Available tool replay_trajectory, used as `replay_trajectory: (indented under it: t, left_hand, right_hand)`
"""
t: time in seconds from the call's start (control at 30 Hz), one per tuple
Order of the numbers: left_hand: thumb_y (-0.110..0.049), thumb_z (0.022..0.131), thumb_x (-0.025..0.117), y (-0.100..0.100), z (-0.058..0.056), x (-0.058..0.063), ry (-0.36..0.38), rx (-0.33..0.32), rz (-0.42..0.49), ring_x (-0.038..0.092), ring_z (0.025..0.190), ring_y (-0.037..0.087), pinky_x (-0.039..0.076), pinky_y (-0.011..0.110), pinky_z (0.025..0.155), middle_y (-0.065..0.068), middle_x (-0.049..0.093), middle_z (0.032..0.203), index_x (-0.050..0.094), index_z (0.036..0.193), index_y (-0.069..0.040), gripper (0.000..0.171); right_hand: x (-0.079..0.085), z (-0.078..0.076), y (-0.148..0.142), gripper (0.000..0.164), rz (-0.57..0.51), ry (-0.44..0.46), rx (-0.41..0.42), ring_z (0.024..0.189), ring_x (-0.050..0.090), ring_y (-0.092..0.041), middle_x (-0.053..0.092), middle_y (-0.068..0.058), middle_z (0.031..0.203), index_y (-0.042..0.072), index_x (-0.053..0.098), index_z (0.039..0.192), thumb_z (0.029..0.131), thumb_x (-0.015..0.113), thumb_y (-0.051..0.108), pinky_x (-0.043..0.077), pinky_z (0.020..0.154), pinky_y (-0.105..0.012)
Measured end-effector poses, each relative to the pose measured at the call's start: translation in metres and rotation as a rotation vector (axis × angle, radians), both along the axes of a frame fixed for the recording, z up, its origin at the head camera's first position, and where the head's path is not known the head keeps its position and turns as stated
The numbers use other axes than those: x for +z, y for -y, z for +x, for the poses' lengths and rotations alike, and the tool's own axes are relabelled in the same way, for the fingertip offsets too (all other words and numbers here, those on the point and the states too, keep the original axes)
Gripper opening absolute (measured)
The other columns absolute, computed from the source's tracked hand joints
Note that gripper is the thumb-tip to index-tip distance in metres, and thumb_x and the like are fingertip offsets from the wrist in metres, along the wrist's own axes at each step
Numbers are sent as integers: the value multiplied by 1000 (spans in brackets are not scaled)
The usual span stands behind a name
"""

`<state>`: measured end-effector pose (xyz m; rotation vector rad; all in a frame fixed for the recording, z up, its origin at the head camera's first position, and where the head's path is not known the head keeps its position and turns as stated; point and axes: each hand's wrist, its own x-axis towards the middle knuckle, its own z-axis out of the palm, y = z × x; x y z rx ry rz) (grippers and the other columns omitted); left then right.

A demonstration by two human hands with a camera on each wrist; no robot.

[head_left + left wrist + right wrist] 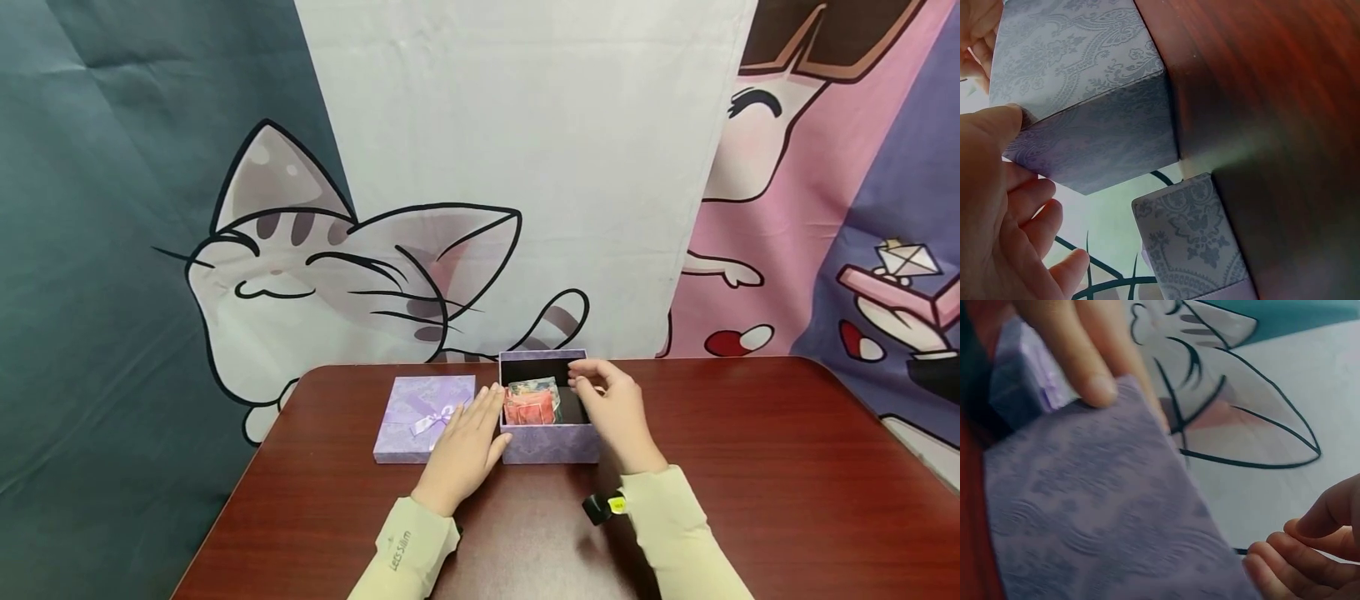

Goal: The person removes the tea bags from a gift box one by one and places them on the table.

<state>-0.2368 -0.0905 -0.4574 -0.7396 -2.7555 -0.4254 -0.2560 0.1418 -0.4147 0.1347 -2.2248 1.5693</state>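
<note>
A purple patterned gift box (551, 446) stands uncovered on the table, its inside black. Small packets lie in its left part: a red one (531, 408) in front and a greenish printed one (543, 386) behind. My left hand (461, 454) rests against the box's left side, its fingers straight in the head view. In the left wrist view its thumb (1004, 122) touches a box corner. My right hand (617, 414) is at the box's right side, fingers loosely bent above the rim. Nothing shows between those fingers; whether they touch the rim is hard to tell.
Left of the box lies its purple lid (408, 408) with a ribbon bow (432, 419), partly behind the left hand. Both stand on a reddish-brown wooden table (750, 467). A cartoon-printed cloth (525, 125) hangs behind the table's far edge.
</note>
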Motion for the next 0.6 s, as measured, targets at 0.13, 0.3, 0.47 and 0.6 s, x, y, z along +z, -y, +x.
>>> replay_trajectory:
  t: [0.13, 0.3, 0.47, 0.6]
  left_hand:
    - [-39, 106, 50, 1, -1, 0, -12, 1, -1, 28, 152, 21, 28, 52, 120, 8, 33, 163, 32, 159, -8, 65]
    - [-39, 106, 51, -1, -2, 2, -21, -6, 8, 29, 151, 21, 28, 53, 120, 7, 34, 163, 32, 159, -7, 65]
    - [-39, 106, 51, -1, -3, 1, -28, -9, -6, 31, 151, 22, 29, 53, 119, 8, 35, 163, 33, 159, -7, 64]
    - [-39, 106, 50, 1, -2, -1, -20, -6, -15, 30, 151, 22, 28, 52, 120, 8, 34, 163, 33, 159, -7, 64]
  right_hand:
    - [-7, -1, 9, 21, 117, 6, 16, 93, 72, -23, 75, -14, 103, 1, 74, 111, 93, 63, -1, 55, 78, -22]
    - [-9, -3, 12, 27, 249, 6, 33, 98, 71, -28, 74, -15, 107, -1, 71, 117, 90, 67, 1, 58, 82, -42]
    - [-5, -5, 13, 32, 332, 101, 44, 101, 71, -31, 73, -18, 110, -4, 69, 120, 89, 66, 3, 57, 86, -48]
    - [0, -10, 14, 32, 384, 185, 80, 102, 70, -33, 73, -19, 111, -6, 68, 121, 91, 65, 5, 55, 88, -50]
